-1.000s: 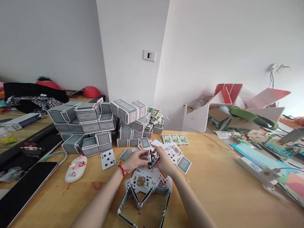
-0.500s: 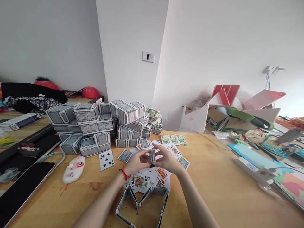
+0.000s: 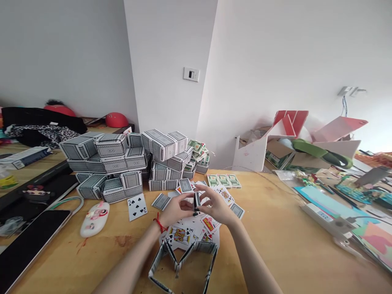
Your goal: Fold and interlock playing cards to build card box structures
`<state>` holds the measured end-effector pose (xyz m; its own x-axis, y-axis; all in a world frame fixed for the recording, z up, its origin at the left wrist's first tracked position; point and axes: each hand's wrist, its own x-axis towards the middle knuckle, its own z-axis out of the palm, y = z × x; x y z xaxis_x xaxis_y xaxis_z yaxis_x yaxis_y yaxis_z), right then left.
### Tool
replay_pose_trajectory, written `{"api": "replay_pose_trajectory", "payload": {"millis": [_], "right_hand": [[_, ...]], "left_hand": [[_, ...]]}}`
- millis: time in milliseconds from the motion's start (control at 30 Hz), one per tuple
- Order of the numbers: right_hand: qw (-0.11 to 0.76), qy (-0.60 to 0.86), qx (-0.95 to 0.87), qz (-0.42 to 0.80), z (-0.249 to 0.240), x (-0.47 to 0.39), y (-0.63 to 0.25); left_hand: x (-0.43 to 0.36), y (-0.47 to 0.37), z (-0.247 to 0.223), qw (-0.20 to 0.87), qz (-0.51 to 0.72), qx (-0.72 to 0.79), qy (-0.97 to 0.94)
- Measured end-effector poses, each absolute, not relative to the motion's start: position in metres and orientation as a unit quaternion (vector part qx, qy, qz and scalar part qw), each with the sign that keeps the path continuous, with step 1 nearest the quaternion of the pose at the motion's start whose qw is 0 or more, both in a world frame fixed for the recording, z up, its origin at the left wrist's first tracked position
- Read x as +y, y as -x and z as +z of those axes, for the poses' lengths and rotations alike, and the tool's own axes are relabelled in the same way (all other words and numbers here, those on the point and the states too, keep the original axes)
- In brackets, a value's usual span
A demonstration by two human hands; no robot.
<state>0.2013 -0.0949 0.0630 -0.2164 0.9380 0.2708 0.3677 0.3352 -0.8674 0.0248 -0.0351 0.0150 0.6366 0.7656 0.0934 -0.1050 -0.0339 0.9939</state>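
Between both hands, above a heap of loose cards, is a narrow folded playing card [image 3: 197, 199] with a grey patterned back. The fingers of my left hand [image 3: 175, 209] pinch it from the left. My right hand [image 3: 217, 205] grips it from the other side, fingers curled around its edges. Under the hands lie face-up cards, among them a king of spades [image 3: 179, 235]. Closer to me, a heart-shaped frame of folded cards [image 3: 213, 261] stands on edge between my forearms. A five of spades [image 3: 137, 207] lies flat left of my left hand.
Blocks built from folded cards [image 3: 114, 159] are stacked at the back left. Green-and-white card packs [image 3: 223, 180] lie behind the heap. A computer mouse [image 3: 94, 219] and a phone [image 3: 33, 237] are on the left. A power strip [image 3: 327, 220] and coloured paper occupy the right.
The folded card has turned slightly between my fingers, showing a dark gap along its left side. Both hands stay in nearly the same place.
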Motion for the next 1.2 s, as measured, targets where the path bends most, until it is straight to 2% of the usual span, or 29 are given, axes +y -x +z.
{"api": "replay_pose_trajectory", "payload": {"millis": [233, 500, 633, 800, 1200], "right_hand": [[0.444, 0.457, -0.679, 0.365, 0.059, -0.092, -0.198], [0.537, 0.518, -0.569, 0.346, 0.045, -0.080, -0.189], [0.570, 0.512, -0.514, 0.386, 0.043, -0.079, -0.186], [0.537, 0.539, -0.446, 0.472, 0.034, -0.075, -0.186], [0.506, 0.579, -0.440, 0.464, 0.031, -0.076, -0.180]], "left_hand": [[-0.032, -0.025, 0.010, 0.570, 0.368, 0.276, -0.680], [-0.036, -0.025, 0.012, 0.414, 0.398, 0.317, -0.755], [-0.036, -0.023, 0.013, 0.367, 0.409, 0.330, -0.768], [-0.034, -0.021, 0.012, 0.308, 0.410, 0.329, -0.793], [-0.030, -0.020, 0.003, 0.291, 0.397, 0.341, -0.800]]}}
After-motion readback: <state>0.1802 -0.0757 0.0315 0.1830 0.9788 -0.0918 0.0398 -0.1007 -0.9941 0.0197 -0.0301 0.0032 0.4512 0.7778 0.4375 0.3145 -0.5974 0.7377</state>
